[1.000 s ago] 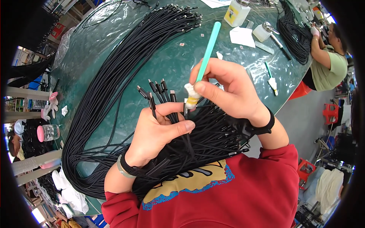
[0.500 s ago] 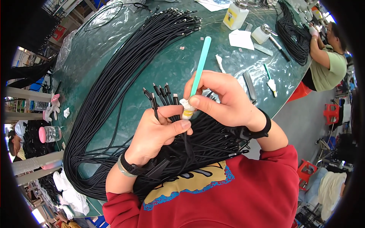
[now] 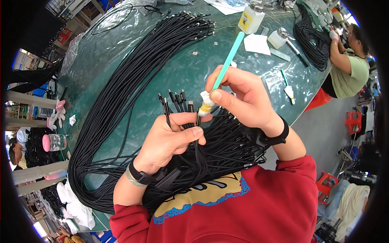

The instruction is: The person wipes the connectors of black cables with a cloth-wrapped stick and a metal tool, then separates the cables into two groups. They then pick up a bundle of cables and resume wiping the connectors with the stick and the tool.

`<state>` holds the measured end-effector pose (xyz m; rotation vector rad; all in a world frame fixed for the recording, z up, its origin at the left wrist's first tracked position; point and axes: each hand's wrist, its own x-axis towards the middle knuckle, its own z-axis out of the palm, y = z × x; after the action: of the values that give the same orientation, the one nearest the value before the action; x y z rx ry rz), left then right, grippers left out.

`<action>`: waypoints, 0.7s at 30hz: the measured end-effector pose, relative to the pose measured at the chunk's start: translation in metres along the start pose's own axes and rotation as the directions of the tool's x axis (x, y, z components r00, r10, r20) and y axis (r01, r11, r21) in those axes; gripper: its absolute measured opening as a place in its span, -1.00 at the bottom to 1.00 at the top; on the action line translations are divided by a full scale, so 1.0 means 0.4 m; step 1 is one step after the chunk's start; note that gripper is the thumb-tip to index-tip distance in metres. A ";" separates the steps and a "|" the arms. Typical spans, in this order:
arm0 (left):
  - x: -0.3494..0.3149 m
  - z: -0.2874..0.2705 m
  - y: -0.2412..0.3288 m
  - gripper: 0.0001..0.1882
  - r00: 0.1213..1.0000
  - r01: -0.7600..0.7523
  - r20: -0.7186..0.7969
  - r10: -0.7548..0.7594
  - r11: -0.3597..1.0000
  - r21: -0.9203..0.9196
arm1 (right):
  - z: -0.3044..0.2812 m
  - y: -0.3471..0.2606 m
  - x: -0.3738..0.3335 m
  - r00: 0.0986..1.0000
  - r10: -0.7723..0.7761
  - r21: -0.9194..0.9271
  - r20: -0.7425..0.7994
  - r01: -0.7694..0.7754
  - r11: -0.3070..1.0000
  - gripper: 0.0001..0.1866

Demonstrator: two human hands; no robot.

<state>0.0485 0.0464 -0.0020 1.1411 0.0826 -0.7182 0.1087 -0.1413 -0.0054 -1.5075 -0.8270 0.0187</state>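
Note:
My left hand [image 3: 172, 135] is closed around several black cables, whose connector ends [image 3: 177, 98] stick up past the fingers. One cable connector [image 3: 198, 120] stands at the fingertips, where the white wrapped tip [image 3: 206, 106] of a teal stick touches it. Yellow tape binds that tip. My right hand [image 3: 243, 95] pinches the teal stick [image 3: 231, 52] just above the wrapping, its bare end pointing up and away. More black cables [image 3: 227, 141] lie beneath both hands, across my lap side of the table.
A long bundle of black cables [image 3: 121, 81] curves along the left of the green table [image 3: 162, 73]. Two bottles [image 3: 251, 18] stand at the back, beside a white paper [image 3: 257, 43]. Another teal stick [image 3: 288, 89] lies at right. A co-worker [image 3: 352, 60] sits beyond the right edge.
My right hand has moved up and slightly right with the teal stick, which leans further right. The wrapped tip has shifted up along the connector. My left hand keeps its hold.

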 end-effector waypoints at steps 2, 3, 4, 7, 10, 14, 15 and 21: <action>0.000 0.004 -0.005 -0.73 0.998 -0.014 -0.056 0.018 0.998 0.065 | 0.005 -0.015 -0.001 1.000 0.009 -0.047 0.028 -0.008 0.999 -0.92; -0.001 0.006 -0.007 -0.73 0.996 -0.018 -0.085 0.027 0.995 0.097 | 0.010 -0.026 -0.002 0.998 0.021 -0.094 0.055 -0.016 0.995 -0.93; -0.002 0.008 -0.008 -0.73 0.996 -0.018 -0.085 0.027 0.995 0.096 | 0.013 -0.031 -0.003 0.996 0.035 -0.141 0.082 -0.023 0.990 -0.93; -0.004 0.013 -0.010 -0.74 0.986 -0.057 -0.141 0.084 0.981 0.184 | 0.018 -0.031 -0.005 0.996 0.055 -0.117 0.068 -0.047 0.992 -0.93; -0.002 0.012 -0.007 -0.75 0.988 -0.045 -0.139 0.068 0.987 0.157 | 0.013 -0.021 -0.004 0.998 0.048 -0.098 0.035 -0.045 0.994 -0.94; -0.002 0.008 -0.006 -0.75 0.989 -0.030 -0.141 0.053 0.987 0.156 | 0.013 -0.017 -0.004 1.000 0.014 -0.119 0.021 -0.012 0.993 -0.94; -0.002 0.007 -0.006 -0.76 0.989 -0.025 -0.142 0.049 0.986 0.163 | 0.017 -0.022 -0.005 0.998 0.015 -0.154 0.059 -0.005 0.988 -0.94; 0.002 0.010 -0.012 -0.77 0.985 -0.051 -0.159 0.074 0.989 0.140 | 0.012 -0.010 -0.008 0.998 0.035 -0.115 0.055 -0.028 0.993 -0.93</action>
<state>0.0453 0.0416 -0.0043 1.3268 0.1378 -0.5798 0.1023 -0.1393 -0.0039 -1.6343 -0.8618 0.0387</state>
